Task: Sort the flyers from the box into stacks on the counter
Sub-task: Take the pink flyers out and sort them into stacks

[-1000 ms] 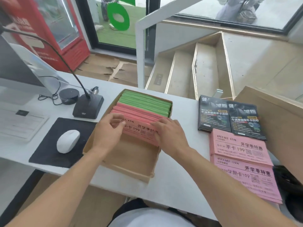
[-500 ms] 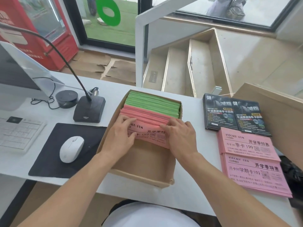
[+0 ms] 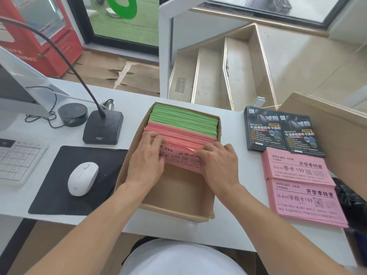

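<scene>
An open cardboard box stands on the white counter. Pink flyers stand on edge in its middle, green flyers behind them. My left hand grips the left end of the front bundle of pink flyers, fingers curled over its top. My right hand grips the right end the same way. The bundle leans toward me, its printed face showing. Right of the box lie two stacks of pink flyers and two stacks of black flyers.
Left of the box sit a black microphone base with a gooseneck, a round black puck, a white mouse on a black pad, a keyboard and a monitor. A large cardboard panel stands at the far right.
Both hands have slid a little deeper onto the front pink bundle and closed on its ends. The view has shifted slightly; the box and the stacks stay put.
</scene>
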Available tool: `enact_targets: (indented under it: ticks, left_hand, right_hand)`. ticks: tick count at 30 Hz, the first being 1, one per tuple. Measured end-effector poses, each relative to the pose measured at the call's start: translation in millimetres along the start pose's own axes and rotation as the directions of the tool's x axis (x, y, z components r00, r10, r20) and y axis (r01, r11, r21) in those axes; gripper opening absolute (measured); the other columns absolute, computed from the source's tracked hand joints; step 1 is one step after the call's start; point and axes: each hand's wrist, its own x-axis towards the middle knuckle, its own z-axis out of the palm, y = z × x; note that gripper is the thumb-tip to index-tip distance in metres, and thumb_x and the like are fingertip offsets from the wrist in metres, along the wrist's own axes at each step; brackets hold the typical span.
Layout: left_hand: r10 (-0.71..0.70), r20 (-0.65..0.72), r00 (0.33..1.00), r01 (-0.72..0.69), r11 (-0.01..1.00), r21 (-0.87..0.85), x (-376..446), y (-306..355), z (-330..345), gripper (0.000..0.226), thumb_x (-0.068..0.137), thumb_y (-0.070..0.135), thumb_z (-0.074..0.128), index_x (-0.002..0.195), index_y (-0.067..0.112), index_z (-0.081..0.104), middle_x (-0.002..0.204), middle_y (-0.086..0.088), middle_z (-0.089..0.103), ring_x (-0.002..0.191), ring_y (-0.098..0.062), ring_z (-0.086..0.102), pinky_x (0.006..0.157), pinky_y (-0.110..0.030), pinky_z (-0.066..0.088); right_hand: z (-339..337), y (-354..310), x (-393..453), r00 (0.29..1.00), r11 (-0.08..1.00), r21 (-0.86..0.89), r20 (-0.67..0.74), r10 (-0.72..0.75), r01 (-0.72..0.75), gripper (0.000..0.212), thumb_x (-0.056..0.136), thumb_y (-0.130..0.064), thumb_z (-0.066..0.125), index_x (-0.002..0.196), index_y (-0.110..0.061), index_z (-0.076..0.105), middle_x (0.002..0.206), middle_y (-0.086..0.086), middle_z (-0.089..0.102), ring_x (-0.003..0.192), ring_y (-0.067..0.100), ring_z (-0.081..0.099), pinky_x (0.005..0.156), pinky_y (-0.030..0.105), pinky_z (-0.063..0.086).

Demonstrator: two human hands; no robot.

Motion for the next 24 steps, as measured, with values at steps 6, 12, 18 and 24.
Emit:
enact_targets:
  ticks: [6, 12, 18, 24]
  left_hand:
    - [0.002, 0.009, 1.0, -0.002, 1.0, -0.022, -2, 2, 0, 0.042, 0.078, 0.008, 0.078, 0.114, 0.019, 0.058, 0.131, 0.0, 0.043, 0.112, -0.023, 0.057, 0.088, -0.042, 0.056]
    - [-0.001, -0.003, 1.0, 0.001, 1.0, -0.007, -3, 5, -1, 0.039, 0.078, 0.008, 0.077, 0.109, 0.02, 0.057, 0.13, 0.001, 0.045, 0.108, -0.022, 0.058, 0.079, -0.039, 0.056]
    - [0.014, -0.035, 0.999, -0.013, 1.0, 0.027, -4, 5, -2, 0.039, 0.078, 0.011, 0.08, 0.108, 0.019, 0.057, 0.125, 0.0, 0.048, 0.106, -0.022, 0.059, 0.084, -0.039, 0.055]
    - [0.052, -0.072, 0.996, -0.044, 0.994, 0.099, -4, 2, 0, 0.041, 0.074, 0.012, 0.083, 0.109, 0.017, 0.064, 0.115, -0.003, 0.056, 0.099, -0.025, 0.057, 0.088, -0.042, 0.051]
  right_hand:
    - [2, 2, -3, 1.0, 1.0, 0.01, -0.029, -0.005, 0.005, 0.029, 0.08, -0.016, 0.08, 0.098, -0.038, 0.079, 0.095, -0.01, 0.071, 0.089, 0.021, 0.063, 0.071, 0.036, 0.042]
    - [1, -2, 1, 1.0, 0.999, -0.041, 0.0, 0.003, -0.003, 0.028, 0.079, -0.012, 0.073, 0.098, -0.032, 0.078, 0.094, -0.003, 0.062, 0.094, 0.024, 0.056, 0.077, 0.037, 0.039]
    - [5, -5, 1, 0.999, 0.998, -0.053, 0.031, -0.04, 0.042, 0.026, 0.071, -0.004, 0.073, 0.088, -0.024, 0.072, 0.081, -0.006, 0.067, 0.085, 0.023, 0.061, 0.077, 0.033, 0.031]
    - [-2, -10, -1, 0.994, 0.999, 0.002, 0.108, -0.036, 0.036, 0.021, 0.073, -0.006, 0.069, 0.085, -0.024, 0.067, 0.078, -0.005, 0.072, 0.076, 0.023, 0.063, 0.077, 0.034, 0.039]
